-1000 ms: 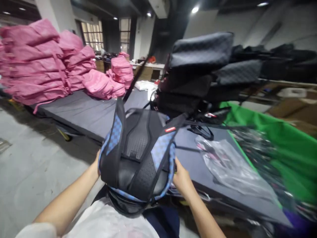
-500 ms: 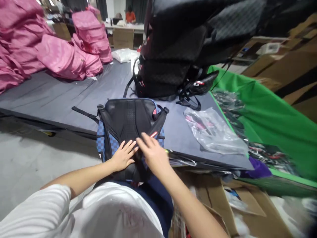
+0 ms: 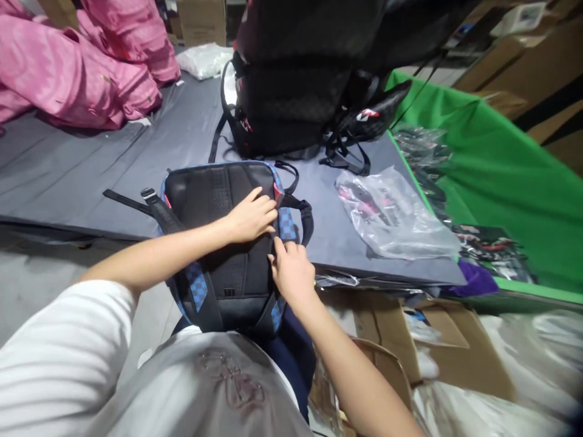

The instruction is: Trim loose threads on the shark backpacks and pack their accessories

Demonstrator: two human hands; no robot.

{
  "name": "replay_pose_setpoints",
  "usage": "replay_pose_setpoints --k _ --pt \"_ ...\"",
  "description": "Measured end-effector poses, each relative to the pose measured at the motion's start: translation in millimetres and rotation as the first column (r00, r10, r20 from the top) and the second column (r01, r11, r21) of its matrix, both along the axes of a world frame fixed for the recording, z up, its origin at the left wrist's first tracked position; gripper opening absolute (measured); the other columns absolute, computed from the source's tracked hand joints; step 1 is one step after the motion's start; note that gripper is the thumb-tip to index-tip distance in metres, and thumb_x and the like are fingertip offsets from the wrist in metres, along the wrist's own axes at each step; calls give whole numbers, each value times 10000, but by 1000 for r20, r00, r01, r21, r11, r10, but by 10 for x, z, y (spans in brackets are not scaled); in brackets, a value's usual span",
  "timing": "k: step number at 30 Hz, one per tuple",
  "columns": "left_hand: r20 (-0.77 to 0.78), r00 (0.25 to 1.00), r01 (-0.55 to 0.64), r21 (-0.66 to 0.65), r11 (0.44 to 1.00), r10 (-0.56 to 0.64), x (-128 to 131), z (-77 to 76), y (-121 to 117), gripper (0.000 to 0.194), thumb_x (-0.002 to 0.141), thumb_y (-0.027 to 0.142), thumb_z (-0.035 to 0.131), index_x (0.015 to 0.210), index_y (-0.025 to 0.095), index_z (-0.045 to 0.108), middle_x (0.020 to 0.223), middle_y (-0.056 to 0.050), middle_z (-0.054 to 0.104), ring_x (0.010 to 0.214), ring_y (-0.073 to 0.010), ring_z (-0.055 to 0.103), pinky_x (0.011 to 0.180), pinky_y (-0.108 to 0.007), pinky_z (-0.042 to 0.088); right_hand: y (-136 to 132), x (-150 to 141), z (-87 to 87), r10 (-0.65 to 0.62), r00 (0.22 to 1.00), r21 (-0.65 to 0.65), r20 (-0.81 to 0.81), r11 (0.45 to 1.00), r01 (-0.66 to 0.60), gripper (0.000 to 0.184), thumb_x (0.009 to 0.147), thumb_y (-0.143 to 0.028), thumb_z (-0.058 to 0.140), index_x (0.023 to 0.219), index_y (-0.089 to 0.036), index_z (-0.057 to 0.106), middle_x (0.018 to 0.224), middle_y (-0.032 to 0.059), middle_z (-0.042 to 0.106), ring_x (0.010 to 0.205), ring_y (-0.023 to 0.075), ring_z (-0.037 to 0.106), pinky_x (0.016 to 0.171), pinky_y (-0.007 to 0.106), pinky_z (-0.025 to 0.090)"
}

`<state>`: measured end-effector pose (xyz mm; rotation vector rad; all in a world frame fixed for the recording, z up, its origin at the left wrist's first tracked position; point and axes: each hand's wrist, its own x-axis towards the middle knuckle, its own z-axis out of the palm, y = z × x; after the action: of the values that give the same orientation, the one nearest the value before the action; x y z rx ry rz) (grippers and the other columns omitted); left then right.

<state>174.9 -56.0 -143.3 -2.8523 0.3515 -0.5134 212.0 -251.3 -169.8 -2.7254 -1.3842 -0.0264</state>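
A black and blue checkered backpack [image 3: 195,194] lies at the table's near edge with its padded black back panel facing up. My left hand [image 3: 252,215] reaches across the panel, fingers laid over its right part near a small red tab [image 3: 277,194]. Just below it, my right hand [image 3: 291,267] has its fingers curled round the backpack's right edge, thumb on the panel side. One black shoulder strap [image 3: 306,221] hangs off to the right of the bag. The other strap [image 3: 159,209] crosses the panel's left side, its loose webbing end [image 3: 127,202] lying on the table.
Stacked black bags [image 3: 291,103] stand behind on the grey table [image 3: 177,142]. Pink backpacks [image 3: 91,85] are piled at left. A clear plastic bag [image 3: 396,212] lies at right, beside a green-lined bin [image 3: 501,158] with wrapped items. Open cardboard boxes [image 3: 478,364] sit below.
My left hand has moved up and right across the back panel. My right hand has shifted to the bag's right edge. The right shoulder strap now lies outward, and the view has tilted down.
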Motion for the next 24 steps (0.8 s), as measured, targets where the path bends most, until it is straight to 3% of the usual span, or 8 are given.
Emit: replay_pose_setpoints --k 5,8,12,14,16,18,21,24 --pt "-239 970 62 31 998 -53 342 46 142 487 957 568 510 801 141 683 779 -102 667 805 -257 609 810 -437 410 58 22 -90 -38 998 -4 -45 999 38 440 959 -257 573 1393 -195 532 1040 113 638 1008 273 570 700 326 501" --pt "-202 977 65 -20 998 -67 309 215 527 589 964 657 407 761 165 662 819 -80 649 902 -247 556 915 -479 386 29 63 -163 -32 997 -10 -77 999 31 534 937 -218 573 1463 -223 483 1051 118 636 972 284 599 708 349 516" --pt "-41 991 -128 -95 987 124 221 448 1015 696 919 765 351 775 148 638 1028 -122 636 1147 -284 434 1156 -629 153 -58 124 -161 -11 961 103 -278 994 41 584 928 -184 540 1501 -266 461 1008 108 662 905 277 641 741 382 530" --pt "-70 992 -114 -98 989 107 130 437 957 679 887 782 414 831 149 651 1156 -130 615 1203 -304 409 1176 -656 110 -142 193 -42 34 856 327 -516 931 161 451 950 -293 546 1390 -199 576 976 99 695 879 249 664 782 378 540" --pt "-113 992 -68 -88 994 57 15 342 723 601 886 741 481 889 168 662 1187 -110 608 1193 -295 436 1182 -642 164 -239 287 142 151 687 502 -711 793 345 477 948 -527 544 1225 -156 659 961 95 719 848 225 681 763 348 550" --pt "-132 991 -45 -70 997 36 -86 221 458 494 894 667 544 934 191 668 1123 -83 624 1148 -276 475 1186 -623 218 -306 382 333 252 509 509 -823 724 466 696 891 -770 451 1088 -150 697 818 79 713 699 196 670 615 299 531" --pt "-136 990 -54 -51 997 47 -151 93 242 446 829 615 670 971 191 684 999 -74 632 1087 -283 504 1182 -665 238 -258 479 509 333 211 394 -919 772 498 950 796 -938 253 1052 -146 709 503 4 550 407 138 505 402 250 395" --pt "-120 992 -61 -121 991 46 -135 43 254 446 793 580 724 976 175 696 976 -82 632 1082 -298 503 1163 -724 238 -41 474 513 481 87 431 -873 673 601 897 754 -952 357 1138 -201 663 592 -5 602 450 135 537 434 251 450"
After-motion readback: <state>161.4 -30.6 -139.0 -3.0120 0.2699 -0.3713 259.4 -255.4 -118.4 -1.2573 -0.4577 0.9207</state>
